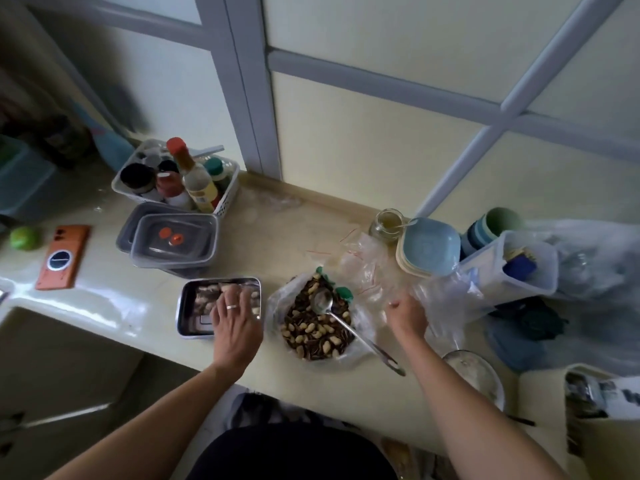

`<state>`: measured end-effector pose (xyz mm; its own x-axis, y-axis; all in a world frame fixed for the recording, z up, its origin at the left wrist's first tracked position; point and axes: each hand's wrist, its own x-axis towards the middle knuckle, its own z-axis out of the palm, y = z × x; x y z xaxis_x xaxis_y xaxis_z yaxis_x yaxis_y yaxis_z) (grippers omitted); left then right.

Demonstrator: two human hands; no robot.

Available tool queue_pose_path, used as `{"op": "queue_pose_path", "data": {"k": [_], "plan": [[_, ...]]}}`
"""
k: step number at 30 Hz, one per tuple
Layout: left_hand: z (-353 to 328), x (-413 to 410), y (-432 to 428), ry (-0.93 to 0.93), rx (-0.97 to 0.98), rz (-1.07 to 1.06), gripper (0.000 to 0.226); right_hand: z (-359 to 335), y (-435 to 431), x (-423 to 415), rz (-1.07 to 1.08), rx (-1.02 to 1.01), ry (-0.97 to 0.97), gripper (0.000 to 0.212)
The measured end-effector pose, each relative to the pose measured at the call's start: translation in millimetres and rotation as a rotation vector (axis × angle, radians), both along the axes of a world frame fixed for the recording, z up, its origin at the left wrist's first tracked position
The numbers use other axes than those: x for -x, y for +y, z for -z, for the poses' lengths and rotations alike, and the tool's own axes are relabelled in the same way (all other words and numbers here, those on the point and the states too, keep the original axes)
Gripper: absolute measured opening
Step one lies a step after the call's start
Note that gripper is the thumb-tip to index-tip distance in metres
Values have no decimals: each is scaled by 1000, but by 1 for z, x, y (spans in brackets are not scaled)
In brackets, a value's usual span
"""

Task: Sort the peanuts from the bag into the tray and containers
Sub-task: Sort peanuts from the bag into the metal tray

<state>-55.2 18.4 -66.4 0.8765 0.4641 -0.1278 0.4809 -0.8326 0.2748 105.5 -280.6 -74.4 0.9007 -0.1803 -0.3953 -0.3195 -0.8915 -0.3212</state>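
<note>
My left hand (235, 323), fingers loosely spread and holding nothing I can see, rests over the steel tray (188, 327), with the open peanut bag (313, 332) just to its right, between it and my right hand (407, 313), whose grip I cannot tell.

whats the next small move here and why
Probably move the left hand from the tray across to the bag for more peanuts: its fingers lie over the peanuts already in the tray, and the bag holds plenty, mixed with dark seeds.
</note>
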Motion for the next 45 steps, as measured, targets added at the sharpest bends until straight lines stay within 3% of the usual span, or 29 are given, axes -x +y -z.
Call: {"op": "queue_pose_path", "data": {"k": [3,6,9,13,16,18,20,23,25,28,30,33,41,43,45], "plan": [[-8,-10,-34,-54,33,65,61,-1,-3,2,-20,-135,-77,8],[-17,-30,-62,-155,114,121,38,-14,5,15,-27,-322,-208,9],[-29,-53,-91,-200,377,117,15,-26,19,35,-118,-526,-233,12],[-36,-69,-122,32,1125,-110,46,-29,35,61,-232,-683,-176,5],[-22,-73,-122,29,1258,-154,74,-31,37,75,-257,-789,-71,18],[-21,-72,-119,1,1275,-148,60,-34,35,79,-274,-833,-10,20],[-25,-70,-120,-25,1218,-145,43,-35,32,78,-226,-844,15,21],[-29,-65,-117,28,903,-115,34,-40,27,71,-86,-819,-18,20],[-32,-62,-118,76,642,8,31,-48,27,63,-59,-803,-19,15],[-29,-57,-121,99,417,182,30,-57,31,52,-101,-790,104,27],[-27,-54,-120,116,355,249,33,-61,34,49,-141,-815,243,30],[-28,-51,-120,130,321,291,36,-62,36,49,-100,-888,392,15],[-30,-52,-117,139,171,315,24,-55,36,59,-74,-838,419,13],[-26,-48,-114,170,151,353,42,-54,36,60,-60,-849,418,14],[-19,-43,-110,139,137,397,74,-54,37,59,-40,-863,402,16]]}}
